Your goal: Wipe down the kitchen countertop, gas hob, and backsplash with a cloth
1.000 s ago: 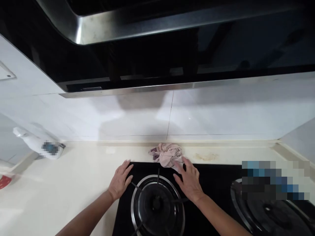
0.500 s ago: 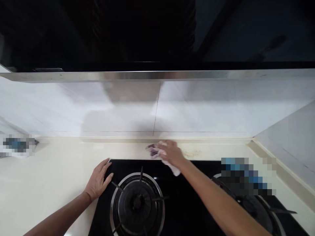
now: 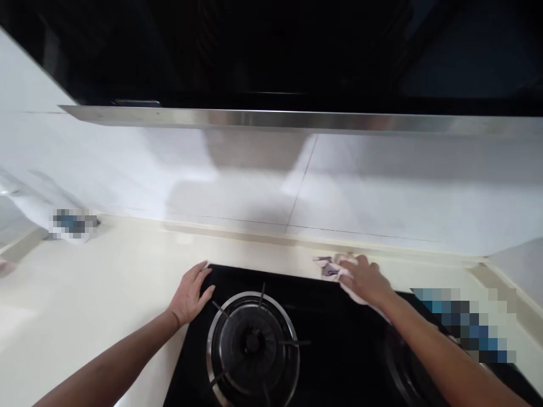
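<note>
A crumpled, pale pink fabric cloth with purple patches (image 3: 331,268) lies at the back edge of a flat, glossy black hob (image 3: 335,333), partly on the cream, smooth countertop (image 3: 131,282) behind it, one pale end trailing over the black surface. The right hand (image 3: 367,280) clasps it from above, fingers bent over the bunched fabric; the fingertips' exact hold is hidden. The step in hand looks like wiping the narrow cream strip between the hob and the white, faintly veined tile wall (image 3: 237,186). Judging by this, the next move calls for steady downward pressure along that strip, with the loose end gathered in. The left hand (image 3: 190,291) holds no object: its fingers are spread over the hob's rear left corner, apparently as a brace, near a round, black gas burner with a silver ring (image 3: 252,342). Farther out, a white plastic bottle (image 3: 34,212) lies tilted by the wall at far left, and a wide, glossy black range hood (image 3: 271,51) hangs overhead.
</note>
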Motion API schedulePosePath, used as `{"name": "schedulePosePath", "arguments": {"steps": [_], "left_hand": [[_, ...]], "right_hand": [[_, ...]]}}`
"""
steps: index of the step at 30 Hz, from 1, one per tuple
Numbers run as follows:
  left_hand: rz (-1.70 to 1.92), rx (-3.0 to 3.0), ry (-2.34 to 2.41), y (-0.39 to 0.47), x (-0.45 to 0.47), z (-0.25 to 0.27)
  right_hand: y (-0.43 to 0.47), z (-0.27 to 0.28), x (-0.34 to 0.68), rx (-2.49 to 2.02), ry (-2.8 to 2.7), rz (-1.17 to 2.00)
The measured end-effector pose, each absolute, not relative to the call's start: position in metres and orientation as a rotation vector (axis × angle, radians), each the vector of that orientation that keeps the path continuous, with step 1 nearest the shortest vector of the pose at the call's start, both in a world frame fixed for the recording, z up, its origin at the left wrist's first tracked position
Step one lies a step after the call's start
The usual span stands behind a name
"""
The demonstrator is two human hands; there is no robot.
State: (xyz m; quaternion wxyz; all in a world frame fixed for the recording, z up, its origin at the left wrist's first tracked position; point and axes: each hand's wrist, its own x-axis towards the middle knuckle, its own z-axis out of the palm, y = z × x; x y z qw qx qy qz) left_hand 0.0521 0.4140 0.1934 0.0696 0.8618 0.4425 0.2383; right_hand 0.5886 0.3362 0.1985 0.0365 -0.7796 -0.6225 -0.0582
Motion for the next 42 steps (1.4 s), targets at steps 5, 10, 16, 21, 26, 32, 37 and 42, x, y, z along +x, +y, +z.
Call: {"name": "schedulePosePath", "arguments": {"steps": [5,10,16,21,26,32,37,42], "left_hand": [[0.757,2.536,1.34,0.398,0.058,0.199],[0.712,2.579,1.449,0.395,0.055,0.191],[0.802,2.529,1.344,0.395,0.056,0.192],[0.848,2.546,1.278,0.41,0.054,0.187],[0.839,2.644,1.295,0.413,0.052,0.185],[0.857,2.644,1.312,0.416,0.049,0.182],[0.87,2.639,1.302,0.417,0.049,0.18],[0.874,2.631,1.308,0.416,0.05,0.181]], "right_hand": [[0.351,0.19,0.467,-2.035,-2.158,-0.006],[0.355,0.167,0.431,-1.605,-2.369,-0.174],[0.277,0.176,0.475,-1.516,-2.423,-0.221],[0.207,0.201,0.47,-1.738,-2.324,-0.209],[0.245,0.205,0.446,-1.892,-2.096,-0.215],[0.351,0.216,0.427,-1.776,-1.625,0.17],[0.394,0.267,0.41,-1.509,-1.309,0.089],[0.376,0.28,0.408,-1.727,-1.654,0.189]]}}
